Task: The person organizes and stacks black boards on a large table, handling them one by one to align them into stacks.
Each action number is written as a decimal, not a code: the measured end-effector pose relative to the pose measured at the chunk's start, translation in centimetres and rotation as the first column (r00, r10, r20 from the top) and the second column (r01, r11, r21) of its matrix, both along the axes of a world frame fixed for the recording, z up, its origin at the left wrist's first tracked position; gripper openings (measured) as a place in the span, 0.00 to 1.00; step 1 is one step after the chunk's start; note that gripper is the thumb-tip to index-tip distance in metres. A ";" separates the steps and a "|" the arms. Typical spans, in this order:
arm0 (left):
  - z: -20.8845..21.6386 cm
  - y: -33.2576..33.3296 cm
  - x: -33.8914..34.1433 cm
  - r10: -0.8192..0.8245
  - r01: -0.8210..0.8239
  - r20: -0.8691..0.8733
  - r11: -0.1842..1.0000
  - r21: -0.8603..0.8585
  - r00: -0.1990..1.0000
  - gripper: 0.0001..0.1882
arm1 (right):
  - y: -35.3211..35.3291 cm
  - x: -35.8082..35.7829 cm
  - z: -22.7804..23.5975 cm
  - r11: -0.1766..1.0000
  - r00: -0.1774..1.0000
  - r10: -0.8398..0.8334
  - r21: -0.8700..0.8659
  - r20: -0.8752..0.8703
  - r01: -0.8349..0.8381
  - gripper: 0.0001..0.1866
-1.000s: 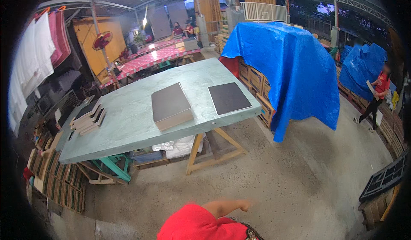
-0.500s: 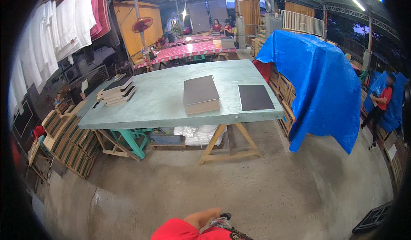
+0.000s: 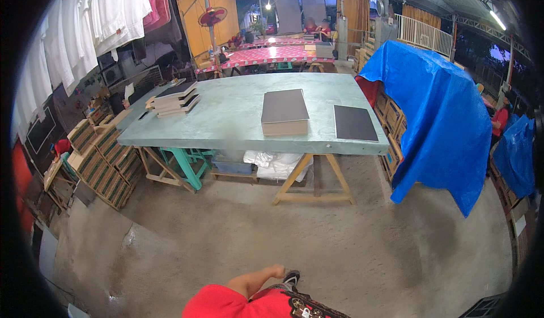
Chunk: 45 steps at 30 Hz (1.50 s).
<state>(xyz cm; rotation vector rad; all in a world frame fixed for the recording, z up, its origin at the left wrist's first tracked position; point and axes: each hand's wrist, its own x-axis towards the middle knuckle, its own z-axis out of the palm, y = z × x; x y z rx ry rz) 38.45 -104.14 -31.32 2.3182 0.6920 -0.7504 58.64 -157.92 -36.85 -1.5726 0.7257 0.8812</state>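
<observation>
My left hand (image 3: pixel 276 271) is low in the view, over the concrete floor and beside my shoe (image 3: pixel 291 278). Its fingers look curled in, and nothing shows in them. My right hand is outside the picture. Ahead stands a long pale-green table (image 3: pixel 226 111), well beyond my reach. On its right half sits a thick block-like stack with a dark grey top (image 3: pixel 284 105). A flat black sheet or board (image 3: pixel 355 123) lies near the right end. Several dark-topped, book-like stacks (image 3: pixel 177 100) are piled at the left, their edges uneven.
A wooden trestle (image 3: pixel 314 196) props the table's near side. Blue tarp (image 3: pixel 433 119) drapes over wooden crates on the right; more crates (image 3: pixel 102 165) stand left. White cloths (image 3: pixel 73 40) hang at upper left. Pink-covered tables (image 3: pixel 272 55) and people are behind; another person (image 3: pixel 500 121) is far right.
The table has shifted rightward and slightly up in my view. My left forearm reaches farther forward. The person at far right is now partly hidden behind the blue tarps.
</observation>
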 end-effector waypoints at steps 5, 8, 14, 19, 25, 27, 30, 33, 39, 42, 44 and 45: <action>1.1 2.1 -1.0 0.085 -0.082 -0.046 0.995 0.053 0.995 0.19 | 4.6 0.5 -2.1 0.995 0.998 0.067 0.068 0.007 -0.067 0.41; 0.1 2.6 -4.5 0.119 -0.114 -0.053 0.989 0.090 0.991 0.20 | 7.1 0.3 -1.7 0.989 0.992 0.126 0.078 0.013 -0.127 0.38; -0.7 3.1 -7.5 0.090 -0.082 -0.284 0.996 0.041 0.955 0.22 | 9.0 -0.6 0.3 0.990 0.990 0.138 0.021 0.006 -0.139 0.32; -1.2 6.4 -7.7 0.182 -0.190 -0.120 0.980 -0.065 0.976 0.21 | 11.7 -1.7 2.1 0.985 0.988 0.155 -0.073 0.017 -0.154 0.27; -2.0 13.4 -12.7 0.362 -0.351 0.137 0.931 -0.098 0.922 0.21 | 19.9 -2.0 4.1 0.960 0.983 0.185 -0.218 0.023 -0.175 0.23; -2.7 16.6 -17.2 0.467 -0.459 0.070 0.883 -0.100 0.882 0.21 | 24.5 -1.6 4.5 0.945 0.976 0.217 -0.257 0.030 -0.202 0.22; -2.5 21.0 -23.9 0.567 -0.585 -0.147 0.793 -0.168 0.810 0.23 | 32.9 0.2 5.7 0.923 0.968 0.243 -0.322 0.059 -0.212 0.20; -3.0 23.8 -31.3 0.693 -0.716 -0.216 0.696 -0.048 0.688 0.24 | 45.6 3.3 8.4 0.879 0.945 0.322 -0.388 0.058 -0.276 0.20; -4.4 29.2 -36.2 0.818 -0.974 -0.567 0.198 0.109 0.103 0.28 | 66.4 -0.2 17.4 0.561 0.494 0.828 -0.400 0.265 -0.724 0.21; -5.5 34.2 -33.1 0.825 -0.981 -0.551 0.186 0.061 0.122 0.28 | 74.6 1.5 19.2 0.535 0.440 0.842 -0.389 0.311 -0.750 0.21; -5.5 38.3 -31.5 0.846 -0.979 -0.508 0.200 0.027 0.159 0.27 | 79.9 2.8 19.9 0.621 0.463 0.766 -0.325 0.446 -0.714 0.20; -5.3 40.8 -31.0 0.857 -0.978 -0.484 0.209 0.015 0.176 0.27 | 82.5 3.7 20.3 0.659 0.472 0.719 -0.288 0.509 -0.695 0.19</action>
